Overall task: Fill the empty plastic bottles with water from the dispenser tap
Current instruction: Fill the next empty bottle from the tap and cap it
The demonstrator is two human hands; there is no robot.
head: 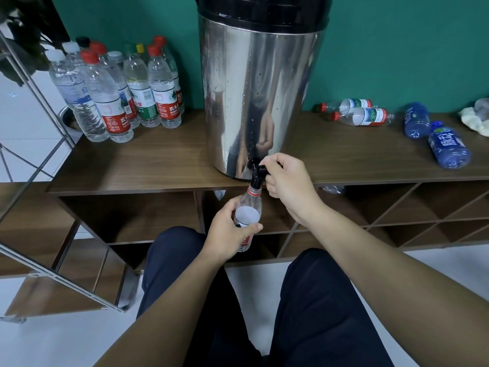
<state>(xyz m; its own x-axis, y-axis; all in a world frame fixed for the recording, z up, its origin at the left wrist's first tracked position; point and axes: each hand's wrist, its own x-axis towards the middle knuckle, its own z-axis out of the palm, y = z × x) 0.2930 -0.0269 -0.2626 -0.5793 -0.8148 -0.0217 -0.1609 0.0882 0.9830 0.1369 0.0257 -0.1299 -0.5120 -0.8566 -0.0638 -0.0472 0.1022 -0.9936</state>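
So the bottle (248, 215) is upright-ish, neck up right under the black tap (256, 174), just off the shelf top's (148, 165) front edge. Left hand (227, 234) is wrapped round its body, right hand (287, 178) grips the tap lever. Water level inside, honestly can't tell. Steel dispenser (262, 102) sits mid-shelf. About nine capped bottles (116, 94) stand at the back left corner, four empties (391, 120) lie sideways on the right.

Glossy steel dispenser (259, 96), wood-grain shelf (148, 165)
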